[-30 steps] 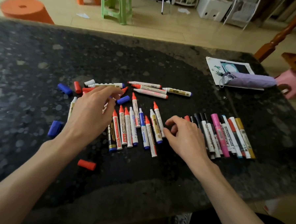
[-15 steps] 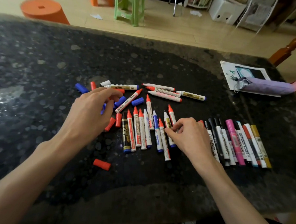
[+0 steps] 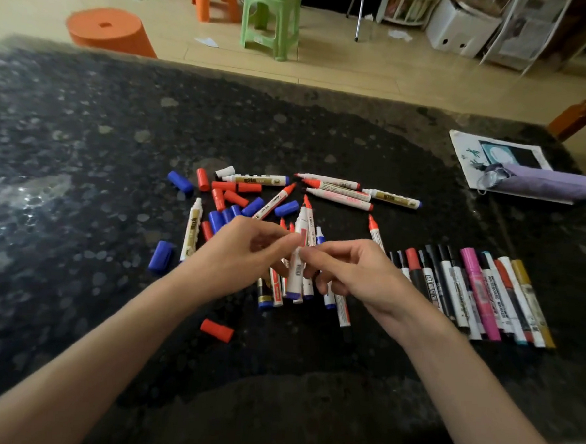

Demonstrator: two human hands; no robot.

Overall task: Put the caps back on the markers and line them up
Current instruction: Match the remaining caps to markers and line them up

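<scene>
Across the dark speckled table [image 3: 85, 143], the biggest group was a row of capped markers [image 3: 468, 292] on the right, lying side by side and touching, black, pink, red and gold caps pointing away. Left of that row, a looser set of uncapped markers [image 3: 343, 309] lay partly hidden under the hands, red tips pointing away. Farther back, four more markers [image 3: 337, 190] lay crosswise.

Both hands met above the loose set. The left hand [image 3: 242, 253] had its fingers curled, thumb and fingertips pinched together against the upper barrel of a white marker [image 3: 295, 276]; whether a cap sat between those fingertips, I could not tell. The right hand [image 3: 357, 272] pinched the same marker at mid-barrel between thumb and forefinger, its other fingers curled beneath. That marker stood nearly upright, blue end down.

Behind the left hand lay a scatter of loose caps [image 3: 231, 198], red and blue. One blue cap [image 3: 161, 255] sat apart at the left, and one red cap [image 3: 216, 330] lay alone nearer the table's front edge
</scene>
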